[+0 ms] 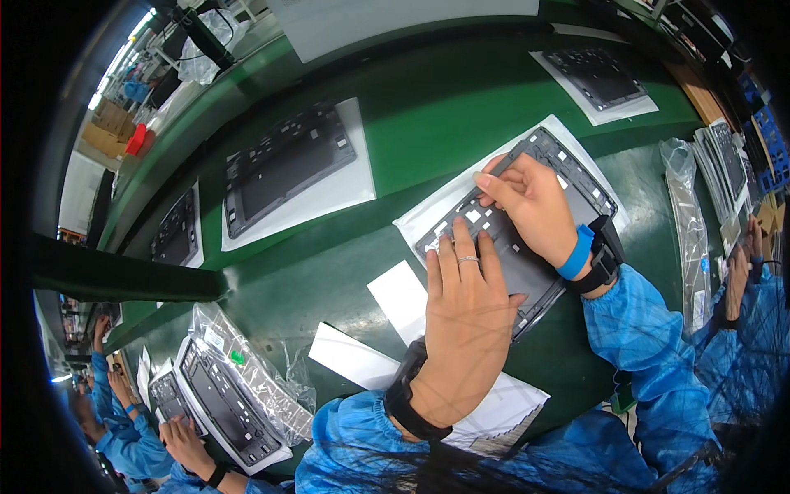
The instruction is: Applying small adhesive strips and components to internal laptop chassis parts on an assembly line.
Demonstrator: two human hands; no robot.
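The fingers of the right hand (539, 202) are bent together at the upper left edge of the dark panel (527, 276) (what is pinched, if anything, cannot be told). The left hand (467, 313) is laid on the panel, fingers spread. A white sheet (438, 204) is set beneath, on the green bench (321, 276). Edge work is apparently underway; steady bracing is called for.

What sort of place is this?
Probably a factory assembly line: several similar black panels lie on or beside a long green bench, and other people's blue sleeves show at both sides.
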